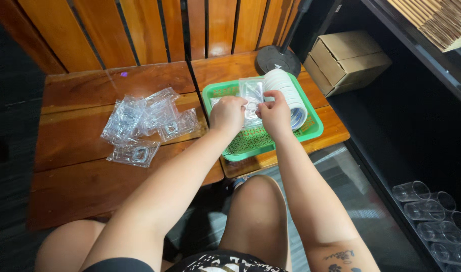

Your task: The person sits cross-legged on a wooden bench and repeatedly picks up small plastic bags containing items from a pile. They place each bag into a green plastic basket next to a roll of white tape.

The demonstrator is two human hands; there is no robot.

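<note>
My left hand (227, 114) and my right hand (274, 114) meet over a green mesh tray (250, 146) on a wooden table. Both pinch a small clear plastic bag (251, 93) that stands up between them, with a pale round piece inside it. A long stack of white round lids (287, 90) lies on its side in the tray, just behind my right hand. My fingers hide the lower part of the bag.
A pile of filled clear bags (142, 122) lies on the left wooden table (79, 166). A black round stand base (278, 59) sits behind the tray. Cardboard boxes (347, 59) stand at right, and clear plastic cups (434, 216) lie on the floor at lower right.
</note>
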